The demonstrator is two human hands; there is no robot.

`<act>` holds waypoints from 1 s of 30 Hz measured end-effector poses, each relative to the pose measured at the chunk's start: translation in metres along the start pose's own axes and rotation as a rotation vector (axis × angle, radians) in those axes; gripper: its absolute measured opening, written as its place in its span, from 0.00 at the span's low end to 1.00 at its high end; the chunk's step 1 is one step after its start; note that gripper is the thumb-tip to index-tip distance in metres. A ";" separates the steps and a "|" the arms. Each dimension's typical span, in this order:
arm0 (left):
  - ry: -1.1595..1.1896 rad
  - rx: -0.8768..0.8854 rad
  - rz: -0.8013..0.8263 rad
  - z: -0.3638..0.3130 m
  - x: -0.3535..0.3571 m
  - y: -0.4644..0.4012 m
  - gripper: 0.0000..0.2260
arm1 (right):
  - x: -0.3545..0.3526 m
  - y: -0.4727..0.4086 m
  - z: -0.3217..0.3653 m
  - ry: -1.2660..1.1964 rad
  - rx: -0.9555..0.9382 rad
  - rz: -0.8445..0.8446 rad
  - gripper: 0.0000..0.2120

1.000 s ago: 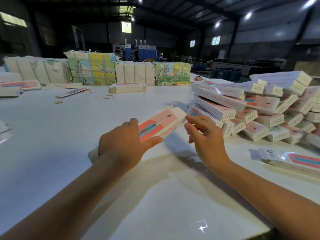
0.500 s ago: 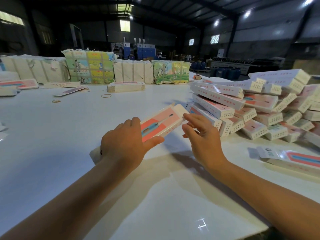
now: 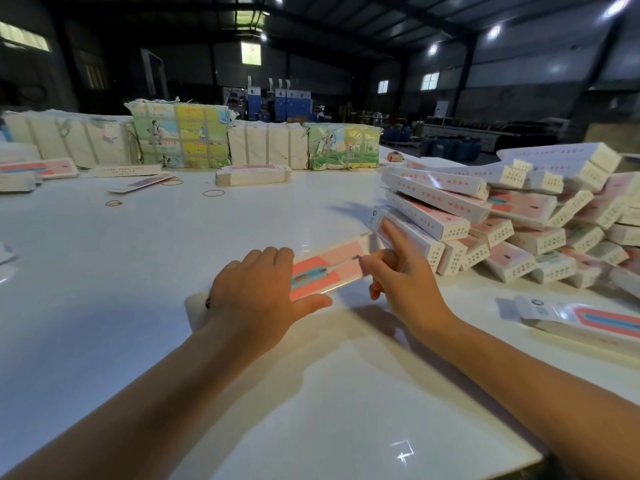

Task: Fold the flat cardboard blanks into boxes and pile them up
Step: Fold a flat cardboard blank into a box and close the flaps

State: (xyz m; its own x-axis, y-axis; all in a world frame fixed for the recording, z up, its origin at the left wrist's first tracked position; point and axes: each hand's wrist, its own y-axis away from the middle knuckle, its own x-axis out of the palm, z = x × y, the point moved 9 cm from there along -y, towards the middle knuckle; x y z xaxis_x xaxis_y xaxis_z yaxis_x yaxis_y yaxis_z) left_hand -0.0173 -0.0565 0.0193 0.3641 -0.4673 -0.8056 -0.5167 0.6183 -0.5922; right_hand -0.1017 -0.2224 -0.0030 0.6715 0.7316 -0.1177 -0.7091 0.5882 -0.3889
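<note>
Box (image 3: 329, 268), long, pink and white, is lying on the white table (image 3: 138, 258) in the head view, just in front of the person. Left hand (image 3: 258, 296) is gripping it from above, fingers curled over the far edge, thumb pressing along the near edge. Right hand (image 3: 403, 275) is working at the box's right end, index finger pointing up and out, other fingers curled near the end flap; cannot tell whether they are pinching the flap. Pile of folded boxes (image 3: 512, 216) is sitting to the right, just beside that end. Flat blank (image 3: 585, 317) is lying near the right forearm. Stack of blanks (image 3: 252, 174) is resting farther back, with rubber bands (image 3: 213, 193) nearby and wrapped bundles (image 3: 180, 135) lining the far edge.
</note>
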 end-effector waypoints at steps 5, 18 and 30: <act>0.090 0.032 -0.044 -0.010 -0.008 0.003 0.35 | -0.009 0.001 0.004 0.079 -0.051 -0.060 0.07; 0.163 -0.033 -0.020 -0.003 -0.003 0.002 0.34 | -0.017 0.005 0.037 0.325 -0.313 -0.080 0.05; 0.107 0.008 -0.015 -0.013 0.000 0.005 0.38 | 0.019 0.000 -0.006 -0.627 0.242 0.303 0.07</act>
State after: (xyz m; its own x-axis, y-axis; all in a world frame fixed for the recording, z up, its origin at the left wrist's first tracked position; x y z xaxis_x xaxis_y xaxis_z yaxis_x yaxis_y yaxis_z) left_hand -0.0306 -0.0614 0.0167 0.2871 -0.5411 -0.7904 -0.5050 0.6157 -0.6049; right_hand -0.0875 -0.2110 -0.0109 0.2409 0.8910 0.3848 -0.9201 0.3359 -0.2016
